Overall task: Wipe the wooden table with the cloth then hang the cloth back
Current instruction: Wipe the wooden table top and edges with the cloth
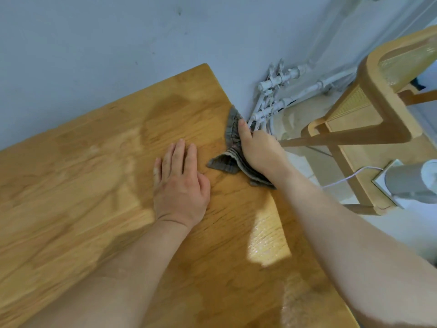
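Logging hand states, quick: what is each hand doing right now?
Left hand: open, lying flat on the table.
Right hand: closed, holding the cloth at the table's right edge.

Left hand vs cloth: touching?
Apart. The head view shows a strip of bare wooden table between the left hand, flat on the wood, and the near corner of the cloth. Only the right hand grips the cloth.
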